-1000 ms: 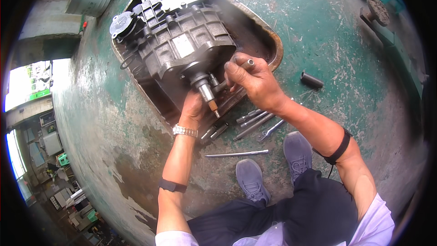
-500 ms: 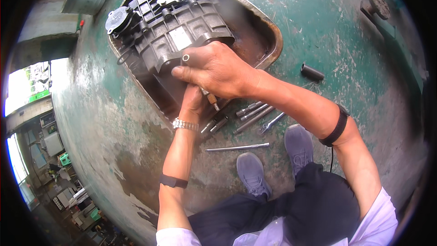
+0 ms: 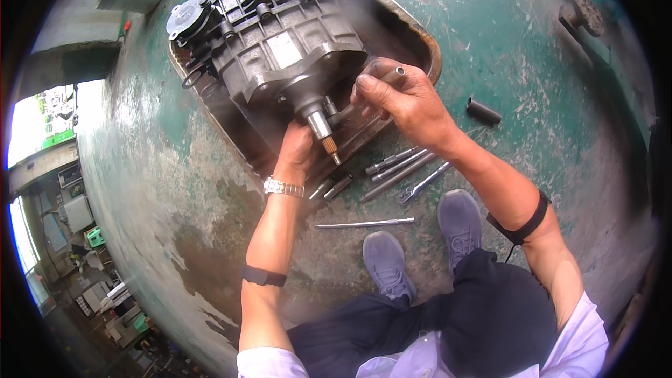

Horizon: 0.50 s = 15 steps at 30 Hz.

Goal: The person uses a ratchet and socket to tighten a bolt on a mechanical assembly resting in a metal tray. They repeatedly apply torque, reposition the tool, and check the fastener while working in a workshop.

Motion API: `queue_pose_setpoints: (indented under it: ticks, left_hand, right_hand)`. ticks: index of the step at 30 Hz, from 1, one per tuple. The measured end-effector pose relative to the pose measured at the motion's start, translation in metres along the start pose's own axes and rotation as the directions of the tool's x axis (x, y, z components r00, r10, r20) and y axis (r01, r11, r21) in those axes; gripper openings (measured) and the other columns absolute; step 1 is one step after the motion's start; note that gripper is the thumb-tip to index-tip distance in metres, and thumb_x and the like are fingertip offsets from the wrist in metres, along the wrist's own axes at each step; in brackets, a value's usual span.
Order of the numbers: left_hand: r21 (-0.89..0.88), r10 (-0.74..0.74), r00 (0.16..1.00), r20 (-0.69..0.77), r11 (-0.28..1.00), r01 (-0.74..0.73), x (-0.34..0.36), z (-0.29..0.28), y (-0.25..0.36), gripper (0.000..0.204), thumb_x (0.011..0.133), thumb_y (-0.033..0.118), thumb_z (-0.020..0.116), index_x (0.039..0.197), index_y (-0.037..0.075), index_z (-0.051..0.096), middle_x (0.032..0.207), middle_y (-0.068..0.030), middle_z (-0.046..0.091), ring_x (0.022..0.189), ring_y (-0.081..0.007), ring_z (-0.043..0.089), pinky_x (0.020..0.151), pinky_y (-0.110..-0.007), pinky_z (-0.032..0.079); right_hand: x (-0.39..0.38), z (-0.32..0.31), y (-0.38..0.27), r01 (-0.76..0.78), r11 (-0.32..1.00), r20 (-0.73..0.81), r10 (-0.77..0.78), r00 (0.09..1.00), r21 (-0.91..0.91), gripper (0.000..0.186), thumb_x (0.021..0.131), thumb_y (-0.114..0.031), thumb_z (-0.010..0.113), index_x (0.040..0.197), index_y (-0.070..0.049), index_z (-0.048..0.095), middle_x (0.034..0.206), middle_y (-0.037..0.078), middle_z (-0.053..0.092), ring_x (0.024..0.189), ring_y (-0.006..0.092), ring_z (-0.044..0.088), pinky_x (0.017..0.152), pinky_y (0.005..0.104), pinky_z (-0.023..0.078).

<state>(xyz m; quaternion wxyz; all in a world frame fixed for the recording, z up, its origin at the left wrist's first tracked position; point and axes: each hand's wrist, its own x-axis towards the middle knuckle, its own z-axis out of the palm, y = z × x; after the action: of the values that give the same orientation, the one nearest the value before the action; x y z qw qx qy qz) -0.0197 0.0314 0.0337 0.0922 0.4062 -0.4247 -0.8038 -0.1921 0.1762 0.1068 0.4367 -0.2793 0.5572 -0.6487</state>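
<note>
A grey gearbox (image 3: pixel 280 42) is seen lying in a metal tray (image 3: pixel 420 42) on the green floor (image 3: pixel 525 49); its shaft (image 3: pixel 323 129) is gripped from below by the left hand (image 3: pixel 297 148), while a small socket (image 3: pixel 393 73) is clasped by the right hand (image 3: pixel 406 101)

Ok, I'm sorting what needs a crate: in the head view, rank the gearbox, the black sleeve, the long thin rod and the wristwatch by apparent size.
1. Gearbox, far the largest.
2. Long thin rod, longest of the small items.
3 and 4. Black sleeve and wristwatch look much alike; the watch sits nearer the camera, so no firm ranking.
</note>
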Motion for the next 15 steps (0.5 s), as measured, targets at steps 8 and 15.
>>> queue_pose_setpoints:
  ticks: [8,15]
  left_hand:
    - [-0.008,-0.013,1.0,-0.018,1.0,0.013,-0.002,-0.003,-0.004,0.025,0.085,0.016,0.071,0.105,0.002,0.063,0.095,-0.0049,0.065,0.084,-0.0161,0.064,0.075,-0.03,0.055]
    - [0.022,0.024,1.0,0.01,0.999,-0.024,-0.004,-0.009,-0.012,0.01,0.087,0.018,0.064,0.091,0.009,0.062,0.082,-0.0014,0.063,0.071,-0.0104,0.06,0.059,-0.029,0.05]
  right_hand:
    - [-0.008,0.029,0.0,0.266,0.927,0.109,-0.246,0.963,-0.263,0.022,0.086,-0.022,0.067,0.083,-0.001,0.063,0.07,0.02,0.062,0.064,0.0346,0.062,0.058,0.0394,0.048]
    - [-0.018,0.053,0.003,0.494,0.796,0.284,-0.413,0.866,-0.35,0.015,0.082,-0.013,0.069,0.084,-0.002,0.06,0.076,0.015,0.061,0.069,0.0363,0.062,0.06,0.0423,0.048]
